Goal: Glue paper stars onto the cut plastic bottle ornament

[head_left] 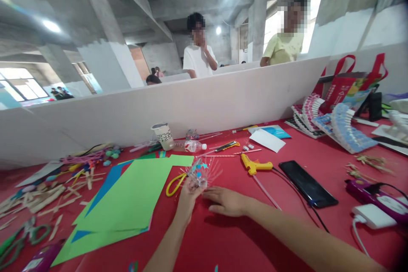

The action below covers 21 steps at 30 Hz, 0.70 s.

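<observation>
My left hand [191, 187] is closed around a clear plastic bottle piece [201, 173]. Thin strips fan out from the piece, and shiny blue stars show on it. My right hand [227, 201] lies just to the right, palm down, with its fingers stretched toward the bottle piece; whether they touch it I cannot tell. A yellow loop handle [173, 187] sticks out left of my left hand, and the rest of that tool is hidden. Green paper sheets [130, 195] lie on the red table [207, 244] to the left.
A yellow glue gun [255, 164] and black phone [307, 182] lie on the right. Behind are a paper cup [163, 136], a plastic bottle [191, 146] and a utility knife [227, 146]. Scissors [28, 236] and wooden sticks [47, 195] are leftward. A white partition [207, 100] rises behind; two people stand beyond.
</observation>
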### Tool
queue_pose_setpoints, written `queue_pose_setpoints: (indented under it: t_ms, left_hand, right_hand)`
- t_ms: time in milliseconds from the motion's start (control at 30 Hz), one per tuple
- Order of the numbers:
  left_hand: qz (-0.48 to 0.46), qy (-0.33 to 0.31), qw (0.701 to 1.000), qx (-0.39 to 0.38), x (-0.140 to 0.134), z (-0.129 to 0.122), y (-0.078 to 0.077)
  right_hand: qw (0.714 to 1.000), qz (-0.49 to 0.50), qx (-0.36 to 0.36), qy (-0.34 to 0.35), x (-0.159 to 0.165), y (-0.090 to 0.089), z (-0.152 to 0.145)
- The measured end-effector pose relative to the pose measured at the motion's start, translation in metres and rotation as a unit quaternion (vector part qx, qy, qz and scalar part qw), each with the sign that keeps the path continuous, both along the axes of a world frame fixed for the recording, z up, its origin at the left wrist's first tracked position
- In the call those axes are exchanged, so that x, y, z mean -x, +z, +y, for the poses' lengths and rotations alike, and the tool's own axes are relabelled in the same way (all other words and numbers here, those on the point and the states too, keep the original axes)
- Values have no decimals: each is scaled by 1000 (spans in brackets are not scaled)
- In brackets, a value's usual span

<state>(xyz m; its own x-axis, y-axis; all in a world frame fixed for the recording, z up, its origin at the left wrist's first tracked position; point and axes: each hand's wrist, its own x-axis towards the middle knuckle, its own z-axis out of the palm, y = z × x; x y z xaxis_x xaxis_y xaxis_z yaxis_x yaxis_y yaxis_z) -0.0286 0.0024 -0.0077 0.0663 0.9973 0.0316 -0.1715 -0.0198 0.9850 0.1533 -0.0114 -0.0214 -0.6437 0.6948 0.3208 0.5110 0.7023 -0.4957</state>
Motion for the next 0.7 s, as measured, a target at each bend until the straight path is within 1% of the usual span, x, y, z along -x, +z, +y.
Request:
queue_pose_setpoints:
  t_ms: [33,67,133,167,200,267,333,400,467,533,567,600,633,667,700]
  left_hand:
    - [2,4,1000,0,2,-1,1]
    - [2,9,1000,3,3,-3,1]
    - [0,20,1000,10,4,-4,-1]
    - [-3,25,1000,12,4,-5,-3]
    - [-6,28,999,14,1,-5,-7]
    - [-15,32,999,16,-7,-4,-14]
    - [-25,35,999,16,-17,-2,-20]
    - [-34,38,999,11,-27,-1,-22]
    - [-38,39,999,4,-30,0,-19]
    - [-35,39,999,-1,-27,-1,-13]
    - [-31,40,999,-2,-22,-1,-10]
    - [-26,42,999,-1,-17,-2,-6]
    - [-21,44,999,1,-11,-1,-3]
    - [-18,46,999,2,-5,-1,-1]
    - [-15,48,999,3,-1,0,0]
  right_hand:
    - [1000,11,2,-17,-3,-1,-7]
    - [998,25,4,-53,-9,-4,-14]
    - [983,58,16,-173,-26,-12,-24]
    - [970,69,23,-232,-35,-18,-27]
    - [958,74,30,-277,-43,-24,-29]
    - [944,69,32,-322,-49,-36,-32]
    - [943,54,24,-326,-39,-42,-33]
    - [953,39,10,-300,-15,-41,-34]
    - [968,26,-8,-250,12,-34,-35]
    - [983,11,-30,-179,31,-23,-36]
    - [988,5,-39,-151,33,-17,-35]
    - [989,0,-47,-140,30,-12,-33]
    - [987,-3,-52,-150,21,-7,-30]
    - [981,-5,-54,-185,7,-3,-26]
    - [970,-7,-53,-238,-11,0,-21]
